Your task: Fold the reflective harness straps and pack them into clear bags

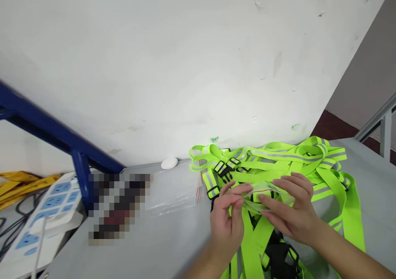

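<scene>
In the head view, the person's left hand (227, 215) and right hand (295, 213) are apart from each other, with a small clear bag (262, 187) stretched between them. The left hand pinches the bag's left side between thumb and fingertips; the right hand grips it from the other side, some fingers in front of the film and others behind. A red line runs along the bag near its mouth, and yellow-green shows through the film (whether that colour lies inside or behind it, one cannot tell).

The bag is held over a heap of yellow-green straps (272, 165) with grey stripes, which spreads over the grey table (167, 237) and up to the white wall (198, 64). Black buckles sit among the straps, a large black buckle (280, 256) lying below the right hand. Left of the heap lie flat clear bags (173, 192) with red lines at their right ends, and a white oval object (169, 163) rests just beyond them. At far left, a blue metal frame (46, 124) slants down near a white power strip (51, 213) with blue sockets.
</scene>
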Tool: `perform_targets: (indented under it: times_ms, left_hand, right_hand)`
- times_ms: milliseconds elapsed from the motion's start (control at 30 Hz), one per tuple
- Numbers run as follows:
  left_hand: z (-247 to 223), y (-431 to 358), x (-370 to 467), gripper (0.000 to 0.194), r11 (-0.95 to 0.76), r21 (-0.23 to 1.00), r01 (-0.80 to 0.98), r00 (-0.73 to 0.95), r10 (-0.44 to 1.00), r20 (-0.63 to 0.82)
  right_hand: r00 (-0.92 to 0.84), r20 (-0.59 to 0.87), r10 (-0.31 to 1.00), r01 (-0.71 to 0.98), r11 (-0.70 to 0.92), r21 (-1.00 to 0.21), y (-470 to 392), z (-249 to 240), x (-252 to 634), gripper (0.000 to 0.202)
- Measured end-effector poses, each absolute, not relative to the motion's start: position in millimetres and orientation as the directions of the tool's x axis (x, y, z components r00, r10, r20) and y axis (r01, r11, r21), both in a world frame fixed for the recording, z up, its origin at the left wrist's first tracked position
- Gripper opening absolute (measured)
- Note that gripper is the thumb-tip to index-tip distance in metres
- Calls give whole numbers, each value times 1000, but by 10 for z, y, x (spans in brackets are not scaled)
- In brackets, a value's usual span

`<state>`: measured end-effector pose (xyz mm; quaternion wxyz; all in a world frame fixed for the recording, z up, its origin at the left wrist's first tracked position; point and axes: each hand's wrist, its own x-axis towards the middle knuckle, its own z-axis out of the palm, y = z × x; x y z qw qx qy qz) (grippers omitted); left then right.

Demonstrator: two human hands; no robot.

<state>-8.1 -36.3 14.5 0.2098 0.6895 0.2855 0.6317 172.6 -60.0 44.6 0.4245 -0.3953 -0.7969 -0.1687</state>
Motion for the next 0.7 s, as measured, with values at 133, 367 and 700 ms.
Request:
perform_targets:
  times_ms: [133, 367, 700]
  left_hand:
    - [169, -378, -84, 17, -736, 667, 113, 51, 675, 736]
    - [128, -337, -76, 15, -648, 759, 62, 55, 761, 646]
    - [232, -300, 16, 15, -430, 902, 31, 119, 898, 424]
  right_hand:
    - [-265, 755, 600, 786, 588, -191, -582, 491, 1699, 12]
    - [-385, 636, 669, 799, 587, -134, -461, 632, 1716, 9]
    - [-377, 636, 673, 832, 548, -87, -498, 761, 1721, 10]
